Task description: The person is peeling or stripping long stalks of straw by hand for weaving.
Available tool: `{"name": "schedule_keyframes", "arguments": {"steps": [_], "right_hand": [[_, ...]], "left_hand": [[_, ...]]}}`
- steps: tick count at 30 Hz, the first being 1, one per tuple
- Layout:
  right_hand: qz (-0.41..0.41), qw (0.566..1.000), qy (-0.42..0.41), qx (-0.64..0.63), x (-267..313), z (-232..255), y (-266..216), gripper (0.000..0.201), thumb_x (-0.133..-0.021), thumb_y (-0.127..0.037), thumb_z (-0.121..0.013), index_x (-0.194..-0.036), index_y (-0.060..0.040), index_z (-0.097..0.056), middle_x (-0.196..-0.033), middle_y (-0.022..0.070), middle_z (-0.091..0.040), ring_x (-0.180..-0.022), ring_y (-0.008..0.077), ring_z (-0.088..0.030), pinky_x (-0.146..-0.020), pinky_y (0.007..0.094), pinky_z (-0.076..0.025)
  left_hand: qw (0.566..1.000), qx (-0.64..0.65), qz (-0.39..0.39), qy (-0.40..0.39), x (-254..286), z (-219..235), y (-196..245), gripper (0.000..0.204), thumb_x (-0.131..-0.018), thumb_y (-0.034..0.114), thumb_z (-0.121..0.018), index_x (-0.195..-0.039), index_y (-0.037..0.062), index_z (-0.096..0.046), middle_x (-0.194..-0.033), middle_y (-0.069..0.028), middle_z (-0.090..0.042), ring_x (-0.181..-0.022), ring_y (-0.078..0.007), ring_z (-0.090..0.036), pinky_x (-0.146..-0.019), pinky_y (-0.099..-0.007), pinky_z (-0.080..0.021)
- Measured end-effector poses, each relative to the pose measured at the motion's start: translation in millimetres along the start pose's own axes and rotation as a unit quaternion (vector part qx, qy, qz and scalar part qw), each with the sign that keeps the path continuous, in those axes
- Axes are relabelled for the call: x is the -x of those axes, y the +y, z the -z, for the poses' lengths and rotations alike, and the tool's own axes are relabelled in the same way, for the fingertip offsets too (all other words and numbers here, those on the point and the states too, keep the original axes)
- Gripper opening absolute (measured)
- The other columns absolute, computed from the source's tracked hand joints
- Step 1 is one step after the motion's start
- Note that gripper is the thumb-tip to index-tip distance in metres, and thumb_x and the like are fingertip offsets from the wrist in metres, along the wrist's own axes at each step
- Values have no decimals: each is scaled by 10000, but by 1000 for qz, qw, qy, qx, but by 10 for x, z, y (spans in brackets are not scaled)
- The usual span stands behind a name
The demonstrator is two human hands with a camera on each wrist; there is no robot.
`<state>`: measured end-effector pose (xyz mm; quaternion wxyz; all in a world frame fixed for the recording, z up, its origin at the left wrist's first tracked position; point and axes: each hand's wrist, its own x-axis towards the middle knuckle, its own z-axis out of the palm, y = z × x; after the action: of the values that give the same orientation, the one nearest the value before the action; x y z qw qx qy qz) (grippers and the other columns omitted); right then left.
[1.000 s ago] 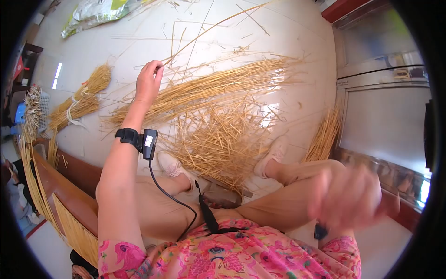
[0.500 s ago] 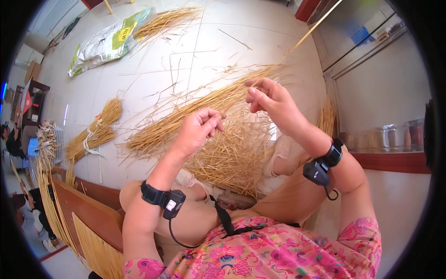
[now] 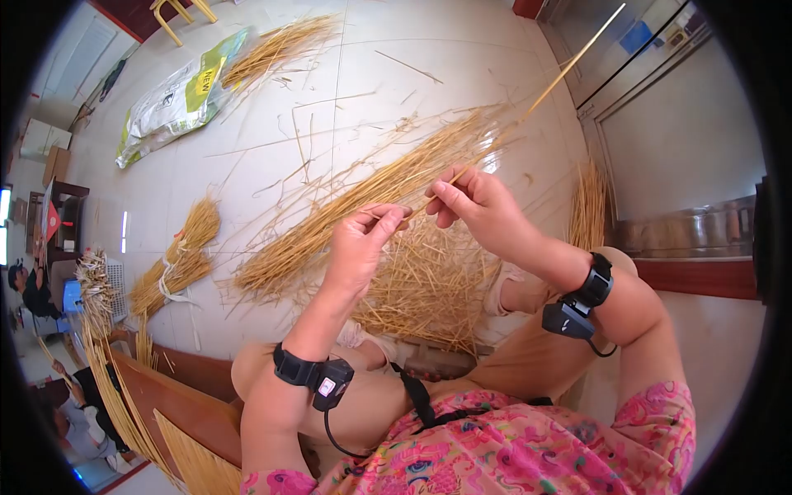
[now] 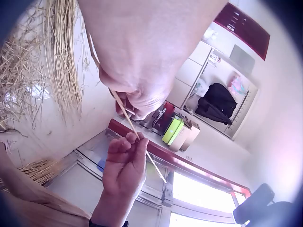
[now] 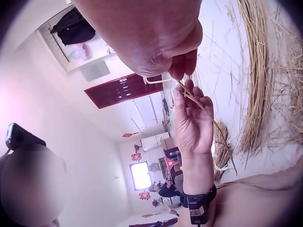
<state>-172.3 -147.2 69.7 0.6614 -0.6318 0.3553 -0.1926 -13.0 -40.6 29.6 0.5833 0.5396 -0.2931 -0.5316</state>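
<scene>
A long, thin straw stalk (image 3: 553, 87) slants up and to the right, past the straw pile. My left hand (image 3: 356, 252) pinches it between thumb and fingers near its lower end. Just to the right, my right hand (image 3: 487, 205) pinches the same stalk, thumb on top. In the left wrist view the stalk (image 4: 157, 168) runs by both hands, and the right wrist view shows its thin end (image 5: 221, 130) beyond the left palm. Below the hands lie a long pile of straw stalks (image 3: 330, 216) and a heap of short loose straw (image 3: 429, 289).
A straw bundle (image 3: 190, 235) bound with white strips lies at left. A plastic bag (image 3: 169, 107) with more straw (image 3: 280, 49) lies farther back. Beside my left leg stands a brown wooden board (image 3: 177, 392); a metal cabinet (image 3: 676, 148) stands at right.
My left hand has come back from the far side of the straw pile. The right hand, blurred near the camera at first, has moved in beside it, and both now hold the stalk.
</scene>
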Motion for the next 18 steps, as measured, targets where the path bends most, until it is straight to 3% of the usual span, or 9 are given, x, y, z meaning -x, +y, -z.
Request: {"name": "schedule_keyframes", "arguments": {"steps": [5,9,10,16,18], "right_hand": [[-25,997,57,-45,-40,29,96,187,-965,-176,-461,-932,-7,-534,-776,44,-611,-621,80,-555,-596,227,-476],[-30,993,92,-74,-68,70,96,220,-973,-197,-442,-933,0,-532,-771,54,-606,-625,93,-558,-596,235,-476],[-31,992,101,-74,-76,90,76,241,-976,-212,-436,-935,4,-533,-765,60,-602,-630,97,-560,-601,237,-476],[-16,987,144,-66,-134,279,59,250,-972,-223,-442,-926,4,-536,-773,62,-607,-627,99,-551,-603,239,-471],[5,983,179,-36,-152,346,27,250,-970,-225,-444,-918,0,-538,-776,58,-609,-625,93,-540,-597,235,-461]], "left_hand": [[993,110,-10,42,-69,122,-22,105,-934,164,-522,-953,64,-548,-913,-76,-645,-815,-98,-539,-747,-230,-396],[992,96,-18,75,-111,289,-3,135,-944,169,-509,-967,36,-498,-743,-25,-531,-728,-103,-467,-715,-251,-392],[991,94,-16,97,-110,265,22,137,-946,164,-501,-957,28,-483,-689,1,-451,-686,-100,-431,-680,-249,-384],[986,88,-22,143,-103,465,164,118,-937,147,-499,-907,36,-474,-661,20,-398,-629,-92,-390,-612,-236,-376],[998,66,-16,-14,-58,580,289,119,-918,146,-521,-882,42,-477,-677,10,-428,-646,-91,-413,-620,-230,-385]]}}
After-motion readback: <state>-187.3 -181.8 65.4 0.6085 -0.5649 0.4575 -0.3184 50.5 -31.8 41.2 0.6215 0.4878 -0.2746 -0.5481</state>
